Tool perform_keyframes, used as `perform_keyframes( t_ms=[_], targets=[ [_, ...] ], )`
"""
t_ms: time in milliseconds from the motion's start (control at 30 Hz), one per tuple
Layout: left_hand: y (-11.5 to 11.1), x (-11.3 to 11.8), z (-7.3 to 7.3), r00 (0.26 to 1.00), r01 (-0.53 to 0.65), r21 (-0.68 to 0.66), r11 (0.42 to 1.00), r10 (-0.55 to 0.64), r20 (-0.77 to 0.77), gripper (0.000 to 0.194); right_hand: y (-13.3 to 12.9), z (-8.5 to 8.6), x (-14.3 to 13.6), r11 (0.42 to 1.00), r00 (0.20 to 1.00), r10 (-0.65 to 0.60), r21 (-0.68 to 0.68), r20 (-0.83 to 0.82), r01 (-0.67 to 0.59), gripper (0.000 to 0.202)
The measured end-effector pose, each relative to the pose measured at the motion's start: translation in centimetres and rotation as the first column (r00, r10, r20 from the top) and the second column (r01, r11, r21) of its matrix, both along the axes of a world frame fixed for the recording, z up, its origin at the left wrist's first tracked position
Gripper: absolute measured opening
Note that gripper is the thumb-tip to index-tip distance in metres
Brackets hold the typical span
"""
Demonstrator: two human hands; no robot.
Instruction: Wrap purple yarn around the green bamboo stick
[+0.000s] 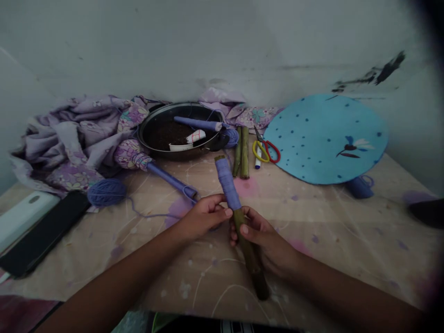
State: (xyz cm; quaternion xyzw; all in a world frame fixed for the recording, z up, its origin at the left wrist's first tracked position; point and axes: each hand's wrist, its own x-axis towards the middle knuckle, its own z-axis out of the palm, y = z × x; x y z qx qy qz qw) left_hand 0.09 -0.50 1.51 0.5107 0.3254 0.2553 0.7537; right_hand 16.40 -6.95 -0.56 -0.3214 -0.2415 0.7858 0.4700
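A greenish-brown stick (249,249) is held at a slant above the table, its upper part wrapped in purple yarn (228,183). My left hand (206,213) pinches the stick at the lower edge of the wrapping, thumb on top. Just below, my right hand (261,233) grips the bare part between thumb and curled fingers. A purple yarn ball (107,192) lies to the left, and its loose strand runs across the tablecloth toward my left hand. Next to that strand rests a purple-wrapped stick (169,178) with a floral cloth bundle at its far end.
Behind stand a dark pan (180,152) holding another purple stick, two bare sticks (244,155), scissors (266,150) and a marker (257,163). A blue oval board (319,138) leans back right. Crumpled cloth (76,134), a black phone (45,233) and a white device (26,215) are left.
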Motion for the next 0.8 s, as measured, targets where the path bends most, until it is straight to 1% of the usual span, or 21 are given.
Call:
perform_keyframes(
  t_ms=[100, 167, 267, 333, 400, 500, 567, 667, 733, 800],
  targets=[
    [-0.1, 0.0, -0.2, 0.996, 0.039, -0.026, 0.999, -0.036, 0.085, 0.039, -0.1, 0.4, 0.2, 0.999, 0.998, 0.042, -0.023, -0.038, -0.043, 0.030],
    [-0.2, 0.0, -0.4, 0.994, 0.044, -0.057, 0.997, -0.038, 0.099, 0.039, -0.2, 0.7, 0.3, 0.994, 0.992, 0.098, -0.033, -0.079, -0.100, 0.028],
    [-0.3, 0.0, -0.6, 0.996, 0.018, -0.053, 0.998, -0.014, 0.087, 0.040, -0.2, 1.1, 0.5, 0.976, 0.971, 0.205, -0.044, -0.125, -0.212, 0.030],
    [-0.3, 0.0, -0.7, 0.996, -0.003, -0.026, 1.000, 0.005, 0.094, 0.040, -0.2, 1.0, 0.5, 0.971, 0.963, 0.227, -0.042, -0.142, -0.235, 0.031],
    [-0.3, 0.0, -0.7, 0.996, -0.021, 0.016, 1.000, 0.019, 0.091, 0.038, -0.3, 0.7, 0.6, 0.974, 0.964, 0.221, -0.016, -0.149, -0.226, 0.031],
    [-0.2, -0.3, -0.5, 0.999, -0.011, 0.101, 0.995, 0.007, 0.049, 0.035, -0.3, 0.2, 0.6, 0.978, 0.968, 0.209, 0.011, -0.137, -0.209, 0.029],
    [-0.1, -0.5, -0.2, 1.000, -0.014, 0.174, 0.985, 0.013, 0.007, 0.034, -0.3, 0.0, 0.6, 0.979, 0.970, 0.201, -0.017, -0.133, -0.205, 0.026],
    [0.1, -0.9, 0.1, 0.991, -0.038, 0.298, 0.954, 0.073, -0.109, 0.035, -0.2, 0.3, 0.6, 0.977, 0.971, 0.192, -0.067, -0.144, -0.204, 0.024],
    [0.1, -0.9, 0.2, 0.979, -0.018, 0.345, 0.938, 0.086, -0.184, 0.038, -0.1, 0.5, 0.6, 0.976, 0.973, 0.186, -0.087, -0.140, -0.199, 0.022],
    [0.0, -0.8, 0.1, 0.974, 0.013, 0.359, 0.933, 0.069, -0.214, 0.040, -0.1, 0.6, 0.5, 0.977, 0.974, 0.177, -0.093, -0.143, -0.191, 0.020]
  ],
)
